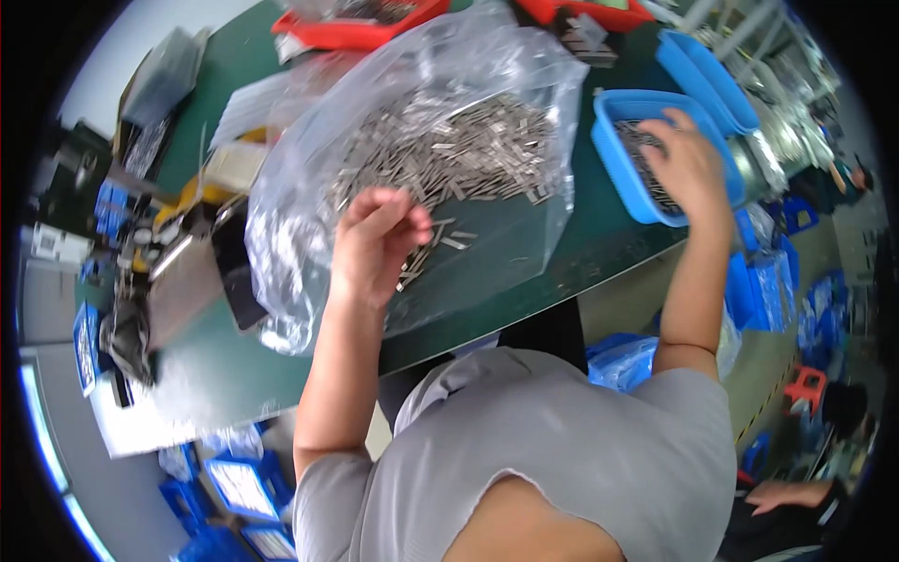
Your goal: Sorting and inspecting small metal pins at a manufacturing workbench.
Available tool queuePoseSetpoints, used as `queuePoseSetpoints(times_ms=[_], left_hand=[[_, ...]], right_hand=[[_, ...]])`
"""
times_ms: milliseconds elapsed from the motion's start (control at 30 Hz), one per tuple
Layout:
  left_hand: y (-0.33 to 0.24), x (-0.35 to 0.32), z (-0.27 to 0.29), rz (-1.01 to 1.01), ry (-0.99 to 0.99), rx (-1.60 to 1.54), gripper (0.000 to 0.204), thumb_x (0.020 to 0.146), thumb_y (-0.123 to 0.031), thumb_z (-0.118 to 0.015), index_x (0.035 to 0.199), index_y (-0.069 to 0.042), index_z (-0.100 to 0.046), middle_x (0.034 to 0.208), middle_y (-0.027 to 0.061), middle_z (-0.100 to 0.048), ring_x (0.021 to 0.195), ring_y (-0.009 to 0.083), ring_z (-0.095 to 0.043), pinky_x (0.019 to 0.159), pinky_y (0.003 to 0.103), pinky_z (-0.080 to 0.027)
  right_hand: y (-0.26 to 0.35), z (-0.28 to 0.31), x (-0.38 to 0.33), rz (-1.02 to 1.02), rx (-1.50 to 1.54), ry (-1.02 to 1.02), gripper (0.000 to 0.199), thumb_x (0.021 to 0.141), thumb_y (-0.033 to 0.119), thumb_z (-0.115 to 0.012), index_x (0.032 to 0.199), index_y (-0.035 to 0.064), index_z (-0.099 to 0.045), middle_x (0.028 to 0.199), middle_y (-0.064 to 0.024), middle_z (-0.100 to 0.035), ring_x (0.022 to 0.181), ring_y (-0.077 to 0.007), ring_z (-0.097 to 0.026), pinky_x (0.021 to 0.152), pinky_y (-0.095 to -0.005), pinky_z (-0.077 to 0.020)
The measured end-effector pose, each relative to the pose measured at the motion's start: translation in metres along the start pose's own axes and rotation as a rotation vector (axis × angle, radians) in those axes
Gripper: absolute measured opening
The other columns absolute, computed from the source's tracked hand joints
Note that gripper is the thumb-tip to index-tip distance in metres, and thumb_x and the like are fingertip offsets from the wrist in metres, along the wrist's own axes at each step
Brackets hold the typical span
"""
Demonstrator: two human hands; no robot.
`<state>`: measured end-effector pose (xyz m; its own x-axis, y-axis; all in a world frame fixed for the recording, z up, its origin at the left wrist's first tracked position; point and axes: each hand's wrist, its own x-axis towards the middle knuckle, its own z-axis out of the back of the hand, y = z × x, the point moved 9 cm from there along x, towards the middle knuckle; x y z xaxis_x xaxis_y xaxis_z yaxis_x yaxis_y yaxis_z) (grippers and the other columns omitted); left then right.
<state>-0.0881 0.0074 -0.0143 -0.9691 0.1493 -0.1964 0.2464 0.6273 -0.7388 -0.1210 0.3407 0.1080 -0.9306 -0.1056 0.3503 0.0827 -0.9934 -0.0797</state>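
A heap of small flat metal strips (468, 150) lies on a clear plastic bag (300, 178) spread over the green table. Above the heap's near left edge is my left hand (375, 242), its fingers curled together; whatever they hold, if anything, is hidden. A few loose strips (456, 240) lie beside it. Off to the right, my right hand (688, 161) is over a blue plastic basket (611, 157), fingers apart and bent downward. Inside that basket are darker thin metal pieces (646, 173), partly covered by the hand.
A second blue basket (707, 80) stands behind the first. Red trays (361, 33) are at the table's far side. On the left are a dark flat device (236, 267) and a clear plastic box (167, 77). Another person's hand (787, 495) shows at lower right, near a red stool (805, 386).
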Motion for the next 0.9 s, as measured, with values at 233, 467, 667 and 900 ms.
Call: queuePoseSetpoints(times_ms=[233, 467, 667, 900], left_hand=[[-0.003, 0.002, 0.01, -0.014, 0.006, -0.018, 0.006, 0.087, -0.008, -0.056, 0.083, -0.003, -0.054, 0.074, 0.0115, -0.062, 0.065, 0.0185, -0.061, 0.059, 0.028, -0.052], [-0.002, 0.003, 0.007, -0.013, 0.024, -0.032, 0.008, 0.088, -0.01, -0.056, 0.083, -0.003, -0.054, 0.074, 0.0108, -0.062, 0.065, 0.0176, -0.062, 0.059, 0.028, -0.052], [-0.004, 0.002, 0.009, -0.008, 0.005, -0.049, 0.01, 0.087, -0.01, -0.057, 0.082, -0.002, -0.053, 0.073, 0.0107, -0.062, 0.065, 0.0178, -0.062, 0.058, 0.027, -0.053], [0.012, 0.0, -0.002, 0.123, 0.112, -0.151, 0.006, 0.087, -0.005, -0.055, 0.09, 0.001, -0.055, 0.084, 0.0169, -0.064, 0.076, 0.0226, -0.065, 0.066, 0.031, -0.056]], right_hand=[[0.121, 0.01, -0.017, 0.406, 0.516, 0.042, 0.02, 0.075, 0.008, -0.066, 0.094, 0.0051, -0.061, 0.088, -0.0092, -0.061, 0.072, -0.0234, -0.061, 0.061, -0.0312, -0.047], [0.232, -0.033, -0.051, 0.856, 0.487, 0.185, 0.008, 0.071, 0.01, -0.061, 0.077, 0.0048, -0.059, 0.072, -0.0089, -0.054, 0.067, -0.0253, -0.058, 0.059, -0.0345, -0.0489], [0.258, -0.038, -0.054, 0.949, 0.303, 0.14, 0.005, 0.069, 0.009, -0.056, 0.07, 0.004, -0.057, 0.067, -0.0103, -0.055, 0.064, -0.0241, -0.06, 0.058, -0.0346, -0.0495], [0.207, -0.067, 0.0, 0.221, 1.524, 0.57, 0.005, 0.082, 0.007, -0.059, 0.086, 0.0038, -0.059, 0.072, -0.0014, -0.061, 0.066, -0.0074, -0.06, 0.053, -0.0216, -0.0459]])
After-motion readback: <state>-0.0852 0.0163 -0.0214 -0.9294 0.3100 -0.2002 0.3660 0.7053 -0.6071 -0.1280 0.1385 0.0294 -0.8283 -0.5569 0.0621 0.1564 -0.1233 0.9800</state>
